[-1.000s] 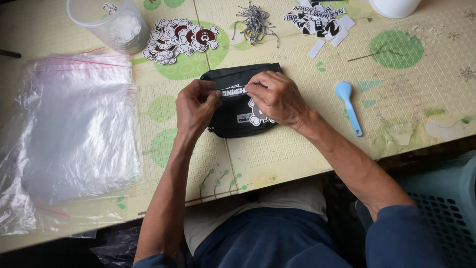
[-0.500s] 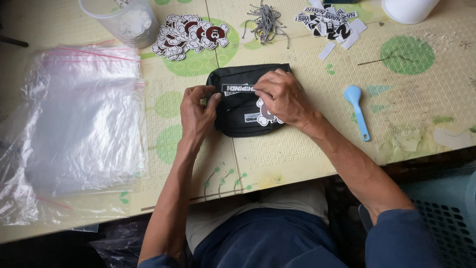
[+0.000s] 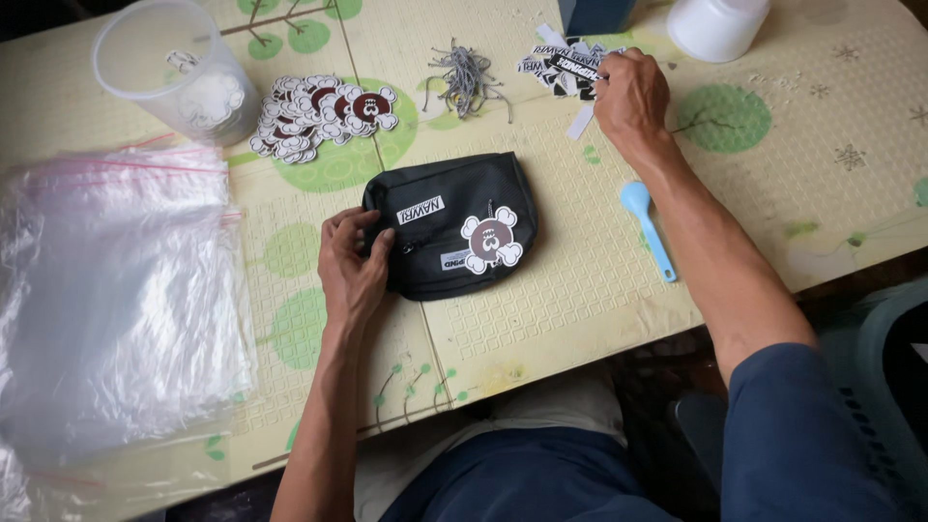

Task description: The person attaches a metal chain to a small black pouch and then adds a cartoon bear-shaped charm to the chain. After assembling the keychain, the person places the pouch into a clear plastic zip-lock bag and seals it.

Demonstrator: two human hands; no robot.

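Black fabric pouch (image 3: 449,224) lies mid-table, pinned at its left edge by the left hand (image 3: 353,271), fingers curled on it. The right hand (image 3: 630,94) reaches far up, fingers pinched on the pile of stickers (image 3: 564,66). A blue spoon (image 3: 648,227) lies nearby.

The right hand (image 3: 630,97), upper right of centre, covers part of a pile of black-and-white stickers (image 3: 556,66), so what its fingertips pinch cannot be told. The left hand (image 3: 350,269) hides the black pouch's (image 3: 454,227) left edge. The frame's top edge cuts off a white cup (image 3: 717,26) and a dark box (image 3: 597,14); the left edge crops the clear plastic bags (image 3: 106,300).
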